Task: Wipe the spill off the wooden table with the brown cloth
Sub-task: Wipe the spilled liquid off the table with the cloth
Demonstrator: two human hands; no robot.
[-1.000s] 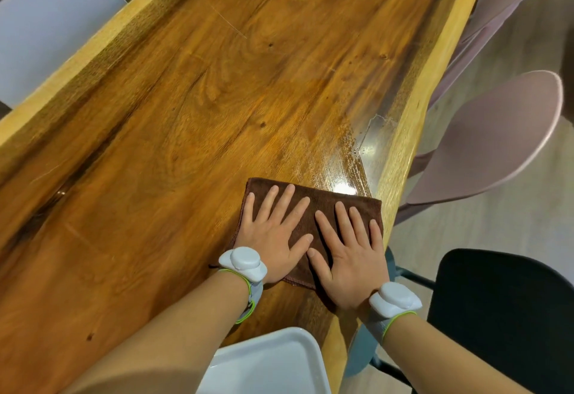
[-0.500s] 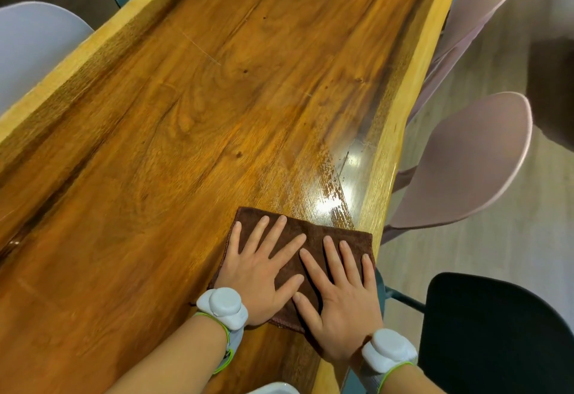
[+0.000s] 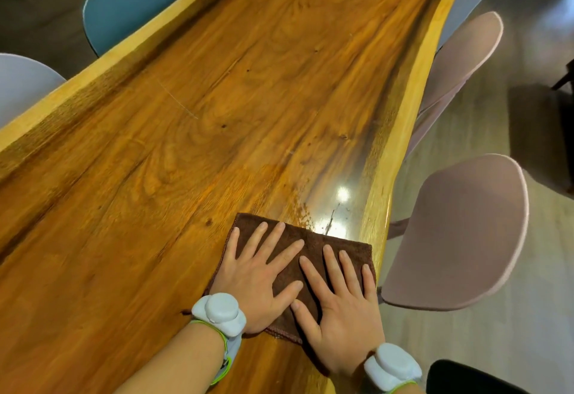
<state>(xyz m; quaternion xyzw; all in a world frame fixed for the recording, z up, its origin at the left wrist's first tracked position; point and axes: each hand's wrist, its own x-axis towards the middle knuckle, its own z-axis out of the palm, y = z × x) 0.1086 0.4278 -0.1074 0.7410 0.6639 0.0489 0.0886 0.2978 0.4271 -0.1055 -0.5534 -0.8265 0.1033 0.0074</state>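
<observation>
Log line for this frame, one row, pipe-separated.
stage: wiping | left hand: flat on cloth | right hand: flat on cloth | wet sheen: ahead of cloth, near right edge of table

Wooden table (image 3: 192, 151): glossy varnished grain, paler raw-looking edge. Wet shiny spill (image 3: 335, 207) glares near right edge. Brown cloth (image 3: 310, 244): matt, fuzzy terry pile, stitched hem. Pink chair (image 3: 459, 238): smooth matt plastic shell. Wristbands (image 3: 219, 311): smooth matt plastic.
</observation>
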